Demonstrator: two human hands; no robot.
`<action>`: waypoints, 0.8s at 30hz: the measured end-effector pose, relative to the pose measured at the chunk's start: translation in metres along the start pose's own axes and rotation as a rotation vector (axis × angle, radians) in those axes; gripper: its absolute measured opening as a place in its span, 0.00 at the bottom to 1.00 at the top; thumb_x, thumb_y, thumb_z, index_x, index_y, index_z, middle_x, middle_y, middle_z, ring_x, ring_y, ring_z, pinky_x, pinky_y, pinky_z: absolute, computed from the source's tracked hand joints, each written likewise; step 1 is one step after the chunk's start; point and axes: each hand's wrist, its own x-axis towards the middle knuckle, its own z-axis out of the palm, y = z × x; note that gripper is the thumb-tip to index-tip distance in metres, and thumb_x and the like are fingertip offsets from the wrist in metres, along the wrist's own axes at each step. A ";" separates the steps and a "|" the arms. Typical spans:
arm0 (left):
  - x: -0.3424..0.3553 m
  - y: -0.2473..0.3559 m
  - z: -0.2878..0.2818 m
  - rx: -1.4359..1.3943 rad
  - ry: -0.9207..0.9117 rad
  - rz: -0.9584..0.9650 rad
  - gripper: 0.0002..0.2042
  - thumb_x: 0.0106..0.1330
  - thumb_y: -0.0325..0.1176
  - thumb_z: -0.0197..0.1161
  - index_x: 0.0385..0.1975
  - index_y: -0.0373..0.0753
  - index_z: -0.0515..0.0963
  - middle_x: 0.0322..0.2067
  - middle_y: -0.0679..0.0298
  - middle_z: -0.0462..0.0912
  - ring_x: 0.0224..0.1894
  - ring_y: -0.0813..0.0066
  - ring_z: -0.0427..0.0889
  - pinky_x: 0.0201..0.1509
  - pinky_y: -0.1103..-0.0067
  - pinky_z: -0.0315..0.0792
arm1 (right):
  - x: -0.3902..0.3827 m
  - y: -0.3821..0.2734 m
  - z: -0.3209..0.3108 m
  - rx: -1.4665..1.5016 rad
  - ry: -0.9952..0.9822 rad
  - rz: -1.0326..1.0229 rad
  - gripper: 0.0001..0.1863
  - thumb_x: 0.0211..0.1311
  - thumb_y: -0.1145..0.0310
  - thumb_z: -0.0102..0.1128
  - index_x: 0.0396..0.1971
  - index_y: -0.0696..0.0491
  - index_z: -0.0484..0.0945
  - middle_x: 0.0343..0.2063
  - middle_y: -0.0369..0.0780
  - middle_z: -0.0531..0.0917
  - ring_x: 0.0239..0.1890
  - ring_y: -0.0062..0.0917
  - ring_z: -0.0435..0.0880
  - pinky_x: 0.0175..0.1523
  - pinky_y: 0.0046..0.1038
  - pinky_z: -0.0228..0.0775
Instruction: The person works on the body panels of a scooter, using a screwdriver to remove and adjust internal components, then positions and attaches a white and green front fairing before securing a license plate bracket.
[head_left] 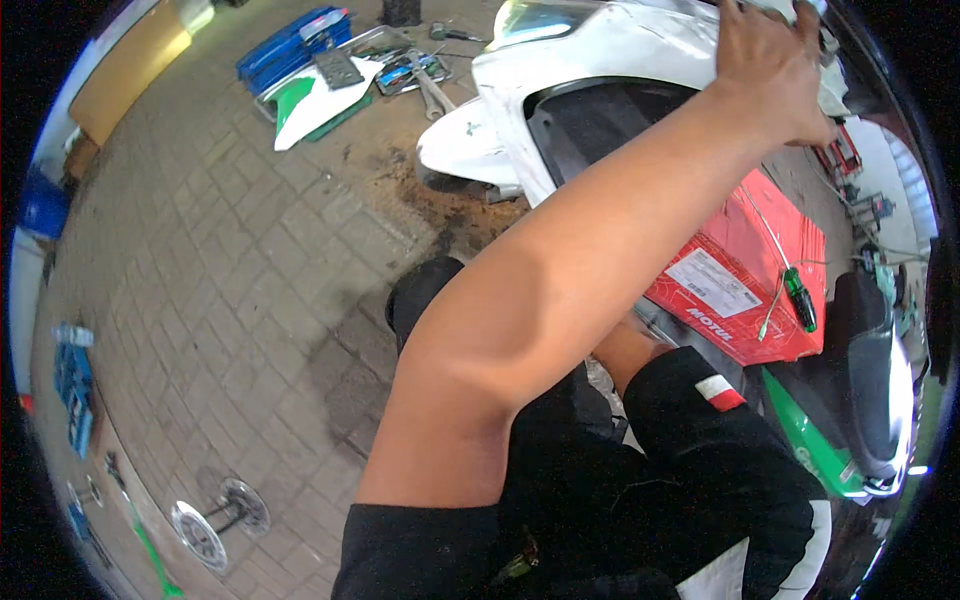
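Observation:
My left arm crosses the picture from lower left to upper right. My left hand [765, 65] is at the top of a white scooter body [620, 45], back of the hand showing. Its fingers are spread against the white bodywork; some fingertips run past the frame's top edge. A dark recess [610, 125] lies in the bodywork below. Beneath my forearm a red box [770, 260] carries a screwdriver [800, 300] with a green and black handle. My right hand is not visible; a patch of bare skin shows beside black cloth under my left forearm.
A blue toolbox [295, 45], wrenches [430, 90] and a green-white panel [320, 100] lie on the brick floor [230, 290] at the far left. A black seat [870, 340] with green-white bodywork stands at right. A metal hub-like part [205, 530] sits lower left.

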 end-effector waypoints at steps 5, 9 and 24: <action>0.013 -0.006 0.002 0.056 -0.134 -0.028 0.52 0.49 0.52 0.71 0.67 0.22 0.52 0.40 0.48 0.83 0.45 0.55 0.82 0.60 0.59 0.62 | 0.015 -0.002 0.027 0.005 0.060 0.044 0.14 0.55 0.65 0.59 0.41 0.50 0.84 0.47 0.44 0.80 0.53 0.40 0.77 0.63 0.43 0.62; 0.015 -0.008 0.007 0.045 -0.121 -0.012 0.51 0.50 0.52 0.71 0.66 0.22 0.53 0.41 0.45 0.82 0.45 0.53 0.82 0.61 0.58 0.62 | 0.031 0.007 0.045 -0.009 0.094 0.071 0.14 0.55 0.65 0.59 0.42 0.50 0.83 0.47 0.44 0.80 0.53 0.40 0.77 0.63 0.43 0.61; 0.003 -0.003 -0.016 0.048 -0.065 0.038 0.52 0.48 0.54 0.71 0.63 0.20 0.53 0.43 0.40 0.80 0.46 0.48 0.81 0.60 0.57 0.63 | -0.061 -0.047 -0.006 0.394 0.064 0.117 0.15 0.55 0.65 0.61 0.43 0.50 0.83 0.46 0.43 0.79 0.54 0.41 0.75 0.62 0.44 0.62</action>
